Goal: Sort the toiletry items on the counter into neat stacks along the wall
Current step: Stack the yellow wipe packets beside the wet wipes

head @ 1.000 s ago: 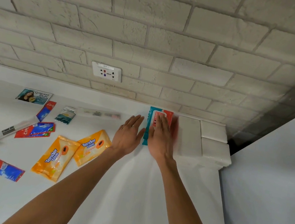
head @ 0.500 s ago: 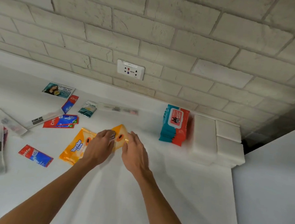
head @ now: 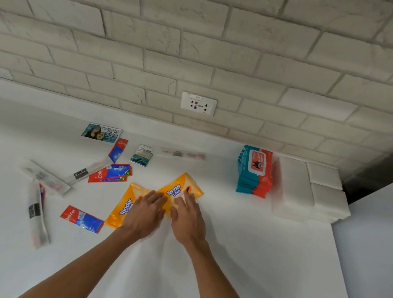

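Two orange "Tender Love" wipe packs lie mid-counter: one [head: 182,187] angled toward the wall, the other [head: 122,210] to its left. My left hand [head: 144,214] rests flat where the two packs meet. My right hand [head: 188,221] lies with straight fingers on the near end of the right pack. A neat stack of teal-and-red wipe packs [head: 254,175] stands at the wall on the right, beside stacked white soap-like blocks [head: 294,188]. Scattered on the left are red toothpaste sachets [head: 111,173] [head: 82,218], a Cream Silk sachet [head: 102,132], a small teal sachet [head: 141,155] and wrapped toothbrushes [head: 45,175] [head: 37,213].
The white counter [head: 234,272] ends at a brick wall with a power outlet [head: 198,103]. A white panel [head: 385,258] bounds the counter on the right. Another wrapped toothbrush [head: 181,153] lies along the wall.
Both hands left the teal-and-red stack by the wall and came back toward me and left, landing on the orange packs. The view shifted left.
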